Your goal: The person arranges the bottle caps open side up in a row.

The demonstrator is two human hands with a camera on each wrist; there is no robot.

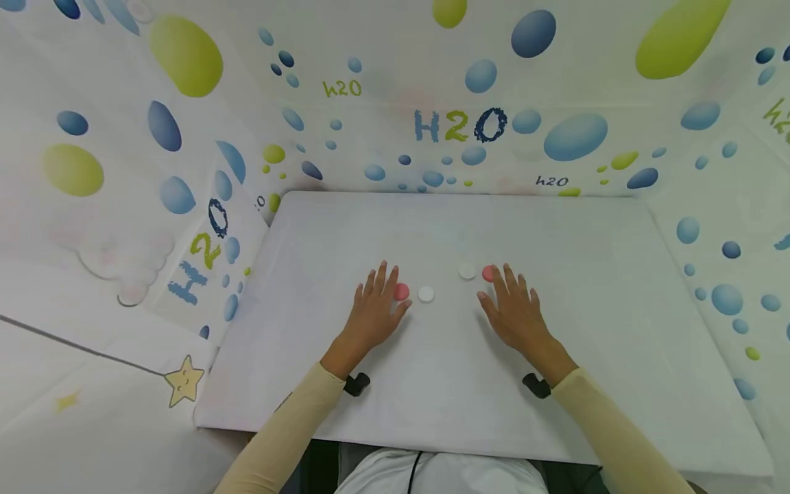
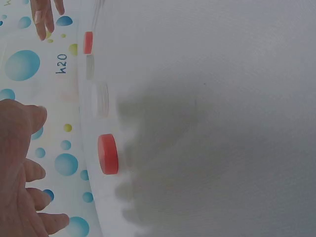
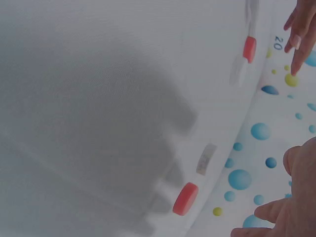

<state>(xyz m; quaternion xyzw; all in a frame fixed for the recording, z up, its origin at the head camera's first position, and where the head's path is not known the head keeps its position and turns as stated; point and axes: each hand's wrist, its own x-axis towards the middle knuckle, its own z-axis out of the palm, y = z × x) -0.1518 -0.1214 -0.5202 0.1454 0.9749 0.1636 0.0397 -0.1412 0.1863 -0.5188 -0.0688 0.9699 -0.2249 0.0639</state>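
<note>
Two red disc-shaped caps and two white ones lie on a white tabletop [image 1: 592, 274]. My left hand [image 1: 370, 312] is held over the table with fingers stretched out, beside the left red cap [image 1: 401, 291]. A white cap [image 1: 426, 294] lies just right of that red one. Farther right, another white cap [image 1: 467, 272] sits next to the second red cap [image 1: 488, 274]. Partly covering this red cap in the head view are the spread fingers of my right hand [image 1: 518, 315]. Both wrist views show gaps between the hands [image 2: 19, 173] [image 3: 291, 197] and the caps.
Walls of white cloth [image 1: 382, 123] with blue and green bubble prints rise behind and beside the table. A black wrist camera [image 1: 356, 384] is worn on the left wrist, another [image 1: 536, 385] on the right. The table's front edge runs close to the person's lap [image 1: 444, 473].
</note>
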